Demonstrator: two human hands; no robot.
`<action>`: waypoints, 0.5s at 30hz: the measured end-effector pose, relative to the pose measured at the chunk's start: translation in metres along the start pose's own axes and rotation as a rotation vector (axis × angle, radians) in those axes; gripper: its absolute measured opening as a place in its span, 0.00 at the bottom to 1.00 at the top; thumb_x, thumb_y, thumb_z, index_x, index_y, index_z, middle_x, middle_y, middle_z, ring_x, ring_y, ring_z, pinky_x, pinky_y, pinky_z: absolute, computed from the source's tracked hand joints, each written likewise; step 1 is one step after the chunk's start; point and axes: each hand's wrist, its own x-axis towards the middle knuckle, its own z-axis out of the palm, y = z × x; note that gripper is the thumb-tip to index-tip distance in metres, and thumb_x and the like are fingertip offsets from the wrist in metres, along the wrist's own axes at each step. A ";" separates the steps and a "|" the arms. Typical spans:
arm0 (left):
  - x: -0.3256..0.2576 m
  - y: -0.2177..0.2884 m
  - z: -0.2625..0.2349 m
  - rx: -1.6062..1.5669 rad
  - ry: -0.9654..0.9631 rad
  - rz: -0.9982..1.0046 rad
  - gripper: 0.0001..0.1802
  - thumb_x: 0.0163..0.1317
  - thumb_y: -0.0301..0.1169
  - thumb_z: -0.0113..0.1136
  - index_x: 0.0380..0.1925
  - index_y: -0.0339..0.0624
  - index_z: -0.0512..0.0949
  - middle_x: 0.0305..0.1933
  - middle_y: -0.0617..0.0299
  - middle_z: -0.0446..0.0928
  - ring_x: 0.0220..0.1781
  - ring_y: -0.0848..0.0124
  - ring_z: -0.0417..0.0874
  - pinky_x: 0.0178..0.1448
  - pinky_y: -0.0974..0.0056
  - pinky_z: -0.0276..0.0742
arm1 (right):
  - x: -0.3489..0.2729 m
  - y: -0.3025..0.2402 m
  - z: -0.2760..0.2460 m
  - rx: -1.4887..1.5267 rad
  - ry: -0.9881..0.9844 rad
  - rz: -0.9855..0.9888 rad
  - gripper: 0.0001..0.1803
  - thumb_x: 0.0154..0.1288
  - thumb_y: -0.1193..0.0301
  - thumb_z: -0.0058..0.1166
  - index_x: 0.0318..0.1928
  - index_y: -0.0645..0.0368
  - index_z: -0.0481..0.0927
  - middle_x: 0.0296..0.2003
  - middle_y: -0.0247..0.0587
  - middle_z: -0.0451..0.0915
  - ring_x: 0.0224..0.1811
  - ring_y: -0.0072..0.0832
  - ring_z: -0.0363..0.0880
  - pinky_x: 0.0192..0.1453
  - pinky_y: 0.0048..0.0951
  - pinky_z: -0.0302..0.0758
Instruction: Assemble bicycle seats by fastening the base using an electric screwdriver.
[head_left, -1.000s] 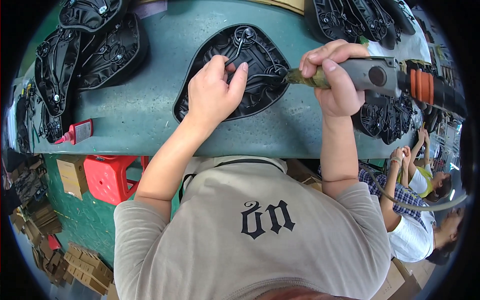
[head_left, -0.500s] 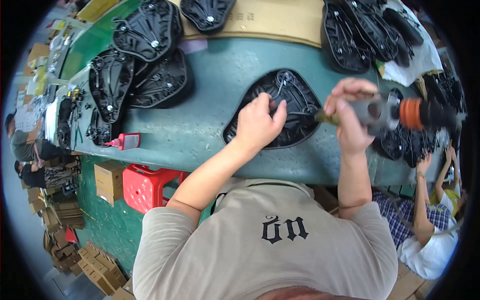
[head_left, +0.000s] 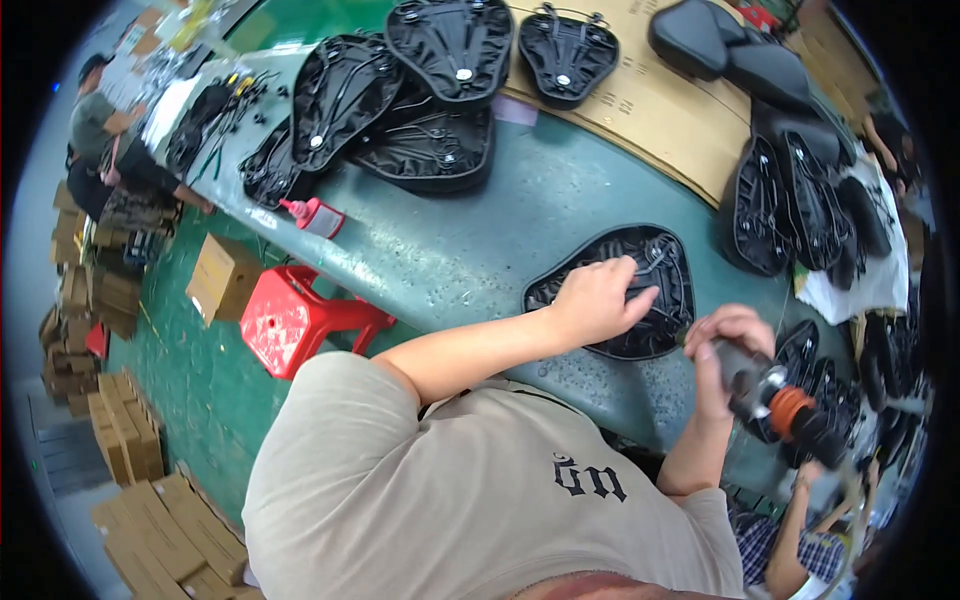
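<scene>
A black bike saddle [head_left: 645, 335] lies upside down near the table's front edge, its wire rails and pleated underside showing. Over the middle of that underside rests my left hand [head_left: 598, 300], thumb and forefinger spread apart, nothing visible between them. My right hand [head_left: 722, 345] is wrapped around a grey power screwdriver [head_left: 752, 380] with an orange ring and a dark rear end. Its front end points toward the saddle's right corner; my fingers hide the tip, so I cannot tell whether it touches.
More upturned saddles [head_left: 420, 150] are piled at the back left. Others [head_left: 755, 205] stand at the right, beside finished seats [head_left: 690, 40] on cardboard [head_left: 640, 110]. A red bottle [head_left: 318, 218] lies left, above a red stool [head_left: 290, 320]. Co-workers [head_left: 105, 130] [head_left: 790, 540] are on both sides.
My view has turned, so the table now slants and the saddle and both hands appear lower and farther right. My left hand stays on the saddle; my right keeps holding the screwdriver.
</scene>
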 end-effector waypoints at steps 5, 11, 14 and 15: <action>-0.002 -0.006 -0.016 -0.024 -0.107 -0.004 0.26 0.64 0.49 0.70 0.41 0.35 0.75 0.40 0.44 0.80 0.41 0.45 0.86 0.43 0.49 0.83 | 0.000 -0.032 -0.023 0.061 0.270 -0.086 0.19 0.63 0.84 0.57 0.53 0.62 0.70 0.45 0.52 0.73 0.31 0.32 0.78 0.37 0.36 0.80; -0.005 -0.018 -0.048 -0.006 -0.177 0.110 0.25 0.50 0.36 0.75 0.43 0.36 0.75 0.42 0.48 0.76 0.43 0.46 0.83 0.47 0.49 0.82 | -0.009 -0.007 -0.065 0.031 0.366 -0.049 0.17 0.64 0.86 0.52 0.53 0.66 0.72 0.46 0.55 0.76 0.31 0.31 0.77 0.41 0.35 0.80; 0.021 -0.012 -0.080 -0.004 -0.235 0.100 0.20 0.47 0.30 0.73 0.41 0.40 0.78 0.41 0.50 0.79 0.43 0.46 0.83 0.46 0.49 0.83 | -0.032 0.020 -0.056 -0.030 0.473 0.171 0.18 0.62 0.88 0.56 0.52 0.66 0.73 0.42 0.49 0.79 0.31 0.30 0.81 0.38 0.32 0.80; 0.029 -0.009 -0.092 0.007 -0.167 0.110 0.20 0.47 0.30 0.74 0.41 0.41 0.78 0.39 0.52 0.78 0.39 0.50 0.84 0.43 0.51 0.83 | -0.037 0.027 -0.052 -0.074 0.458 0.181 0.18 0.62 0.88 0.56 0.52 0.66 0.73 0.41 0.47 0.79 0.30 0.29 0.81 0.37 0.31 0.80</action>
